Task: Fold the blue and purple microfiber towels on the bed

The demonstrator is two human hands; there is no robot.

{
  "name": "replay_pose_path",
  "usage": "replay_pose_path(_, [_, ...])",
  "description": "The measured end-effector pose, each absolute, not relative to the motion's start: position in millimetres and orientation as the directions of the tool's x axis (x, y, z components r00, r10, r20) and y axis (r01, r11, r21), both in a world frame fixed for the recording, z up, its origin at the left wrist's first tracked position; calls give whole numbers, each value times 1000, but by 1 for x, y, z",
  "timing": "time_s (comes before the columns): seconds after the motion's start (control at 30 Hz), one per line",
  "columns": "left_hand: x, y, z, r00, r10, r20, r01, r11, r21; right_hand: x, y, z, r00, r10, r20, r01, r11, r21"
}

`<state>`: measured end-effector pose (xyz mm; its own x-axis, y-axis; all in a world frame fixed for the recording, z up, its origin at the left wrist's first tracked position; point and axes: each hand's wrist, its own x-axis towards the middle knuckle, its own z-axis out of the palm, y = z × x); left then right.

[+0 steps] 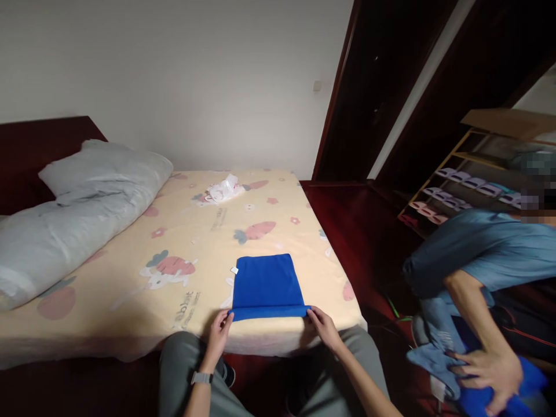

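A blue cloth (pixel 266 282) lies flat on the bed (pixel 130 289) near its front edge, with its near edge folded or rolled over. My left hand (pixel 218 336) pinches the left end of that near edge. My right hand (pixel 322 327) pinches the right end. A small white tag shows at the cloth's far left corner. My left wrist wears a watch, and my knees in grey trousers are below the bed edge.
A grey pillow (pixel 78 202) lies at the left of the bed, a crumpled white bag (pixel 223 188) at its far side. Another person (pixel 486 272) crouches at the right, one hand on blue cloths (pixel 478 382) on the floor. A shoe rack (pixel 460 185) stands behind.
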<state>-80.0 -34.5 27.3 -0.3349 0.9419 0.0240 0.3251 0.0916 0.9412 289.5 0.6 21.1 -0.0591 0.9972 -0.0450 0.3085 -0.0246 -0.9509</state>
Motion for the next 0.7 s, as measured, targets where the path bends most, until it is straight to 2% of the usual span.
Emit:
replay_pose_path(0.17, [-84, -32, 16, -305, 952, 32, 340, 78, 937, 284, 10, 16, -65, 989, -131, 340, -102, -935])
replay_pose_path(0.3, [-86, -31, 6, -265, 964, 22, 396, 88, 914, 284, 17, 7, -50, 995, -83, 423, -55, -904])
replay_pose_path(0.43, [-85, -29, 2, -289, 956, 50, 575, 131, 808, 281, 24, 5, -32, 992, -125, 548, -87, -832])
replay_pose_path(0.6, [-81, -30, 3, -288, 950, 116, 729, 139, 670, 272, 26, 13, 42, 981, -189, 747, -156, -647])
replay_pose_path(0.7, [-82, -34, 1, -232, 956, 182, 763, 62, 643, 272, 21, 13, 43, 987, -157, 742, -136, -657])
